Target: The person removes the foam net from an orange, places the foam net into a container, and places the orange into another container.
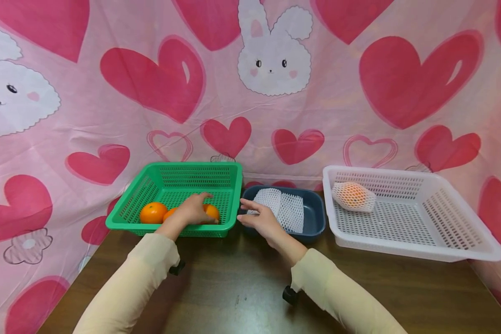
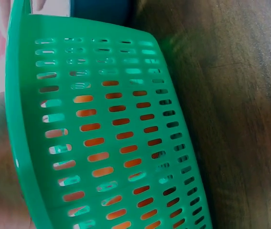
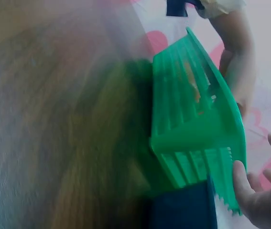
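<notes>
My left hand (image 1: 193, 211) reaches into the green basket (image 1: 139, 226), thumb and fingers spread about an orange (image 1: 211, 211) at its right side. A gap shows between the upper fingers and that fruit; whether the thumb touches it is unclear. Two more oranges lie to the left, one whole in sight (image 1: 153, 213) and one partly behind the hand (image 1: 170, 214). My right hand (image 1: 262, 220) hovers over the left edge of the dark blue basin (image 1: 315, 215), fingers apart and holding nothing. White foam net sleeves (image 1: 290, 212) lie in that basin.
A white basket (image 1: 417, 253) stands on the right, with an orange in a foam net (image 1: 353, 196) in its left back corner. All three containers are on a brown wooden table (image 1: 234, 287). Behind them hangs a pink cloth (image 1: 217, 102) with hearts and rabbits.
</notes>
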Action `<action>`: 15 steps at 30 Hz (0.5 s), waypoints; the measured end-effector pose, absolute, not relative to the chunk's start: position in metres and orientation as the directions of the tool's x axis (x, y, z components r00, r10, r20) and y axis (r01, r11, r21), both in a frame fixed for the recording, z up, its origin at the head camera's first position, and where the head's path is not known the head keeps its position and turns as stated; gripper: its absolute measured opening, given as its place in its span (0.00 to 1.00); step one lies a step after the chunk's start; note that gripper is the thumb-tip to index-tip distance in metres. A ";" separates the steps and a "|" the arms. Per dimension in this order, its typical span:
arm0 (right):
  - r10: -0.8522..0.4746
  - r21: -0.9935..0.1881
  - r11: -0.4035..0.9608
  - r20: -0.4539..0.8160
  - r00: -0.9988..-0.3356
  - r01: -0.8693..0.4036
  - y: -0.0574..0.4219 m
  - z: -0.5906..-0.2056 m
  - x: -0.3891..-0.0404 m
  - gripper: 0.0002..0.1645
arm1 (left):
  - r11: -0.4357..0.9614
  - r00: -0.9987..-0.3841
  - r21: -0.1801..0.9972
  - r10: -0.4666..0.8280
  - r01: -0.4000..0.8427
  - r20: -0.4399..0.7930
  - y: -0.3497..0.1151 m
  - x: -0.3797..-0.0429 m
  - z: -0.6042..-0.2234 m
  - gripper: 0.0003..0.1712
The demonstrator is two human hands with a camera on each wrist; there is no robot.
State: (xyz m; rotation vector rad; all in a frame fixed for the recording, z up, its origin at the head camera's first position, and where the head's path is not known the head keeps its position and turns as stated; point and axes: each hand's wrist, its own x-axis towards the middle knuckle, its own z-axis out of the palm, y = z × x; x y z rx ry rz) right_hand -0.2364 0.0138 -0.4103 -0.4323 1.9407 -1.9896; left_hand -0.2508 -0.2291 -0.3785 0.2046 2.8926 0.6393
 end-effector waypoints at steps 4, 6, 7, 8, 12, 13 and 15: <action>-0.507 -0.999 0.041 -0.005 -0.862 -0.018 0.026 -0.408 -0.241 0.33 | 0.889 -0.989 0.452 0.121 0.069 -0.088 -0.227 -0.249 -0.377 0.45; -0.526 -0.996 0.074 -0.003 -0.851 -0.043 0.031 -0.406 -0.242 0.33 | 0.882 -0.993 0.468 0.098 0.058 -0.062 -0.224 -0.248 -0.376 0.45; -0.529 -0.994 0.094 -0.001 -0.849 -0.058 0.034 -0.404 -0.243 0.33 | 0.880 -0.995 0.472 0.087 0.053 -0.049 -0.223 -0.247 -0.375 0.44; -0.533 -0.991 0.108 0.005 -0.846 -0.075 0.036 -0.403 -0.243 0.33 | 0.878 -0.996 0.475 0.076 0.049 -0.038 -0.221 -0.247 -0.374 0.44; -0.540 -0.976 0.158 0.043 -0.841 -0.151 0.048 -0.396 -0.243 0.31 | 0.873 -0.999 0.486 0.054 0.046 -0.003 -0.211 -0.244 -0.371 0.41; -0.541 -0.969 0.173 0.056 -0.839 -0.176 0.051 -0.394 -0.243 0.31 | 0.872 -0.999 0.486 0.051 0.048 0.007 -0.209 -0.243 -0.370 0.40; -0.542 -0.955 0.198 0.080 -0.837 -0.219 0.058 -0.392 -0.243 0.30 | 0.869 -0.998 0.492 0.051 0.059 0.030 -0.205 -0.241 -0.369 0.39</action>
